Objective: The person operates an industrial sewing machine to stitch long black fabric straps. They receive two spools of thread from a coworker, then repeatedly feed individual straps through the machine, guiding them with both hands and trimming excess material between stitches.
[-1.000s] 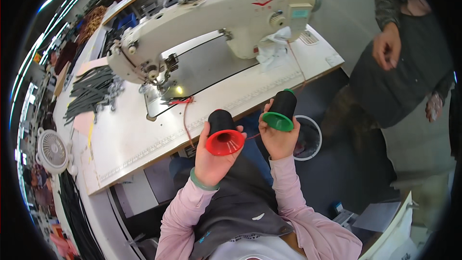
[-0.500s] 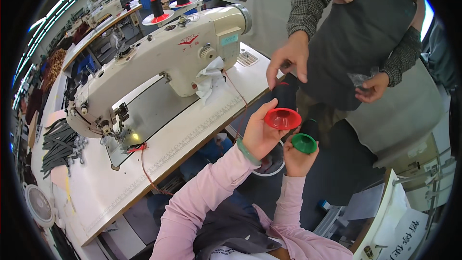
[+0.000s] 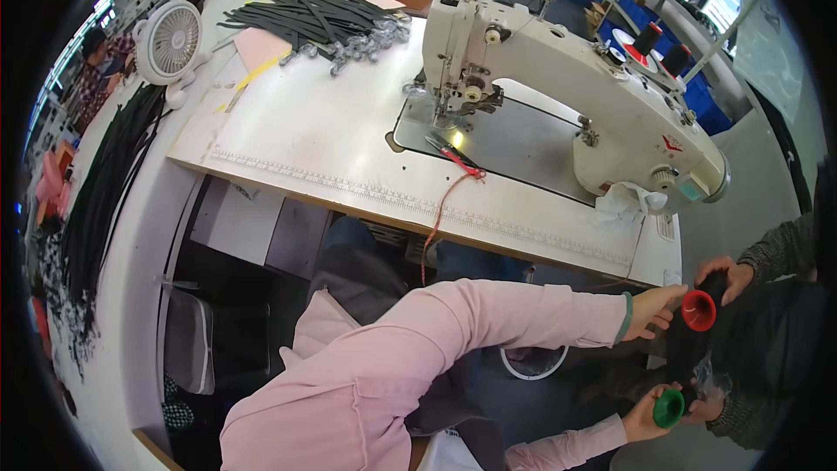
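The left hand stretches out to the right, thumb apart and fingers loosely bent, with a green wristband behind it. Just to the right of its fingertips is the red spool, its flared mouth facing the wearer; whether the fingertips touch the rim I cannot tell. A co-worker's hand grips the black upper part of that spool from the side across from the left hand. Below the left hand, the right hand has its fingers closed round the green spool. The co-worker's other hand is close against the side away from the right hand, with clear plastic at its upper edge; its grip is hard to make out. To the left of the left hand and lower, a bin shows its white rim below the forearm. The bench lies up and to the left of the left hand, bearing the sewing machine, red snips and, farthest from the hand, dark straps. A white cloth sits above the left hand, beside the machine's base.
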